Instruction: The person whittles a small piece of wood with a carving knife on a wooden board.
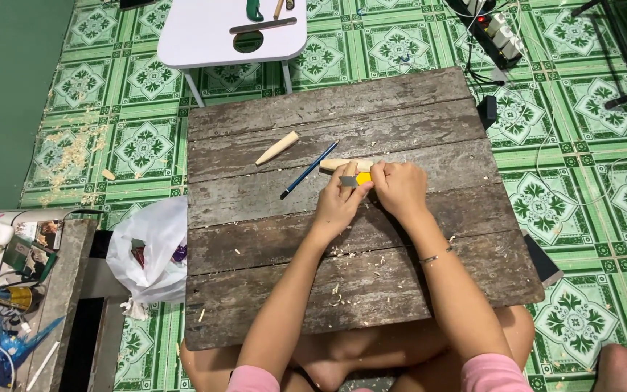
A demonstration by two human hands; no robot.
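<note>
**On the plank board, two hands work a wooden stick with a small cutter**

Near the middle of the weathered wooden board [270,290], the left hand [339,203] pinches a small grey blade with a yellow handle [357,178], while the right hand [399,185] is curled shut around a pale carved wooden stick [335,164] whose free end pokes out to the left. A blue pencil [310,169] lies just beside it, a second tapered wooden piece [278,148] farther left. Shavings [339,254] dot the board. The stick looks light, stiff and dry, probably not slippery; it seems best gripped around its thicker middle, fingers kept behind the blade's edge, since a thin carved tip could snap
</note>
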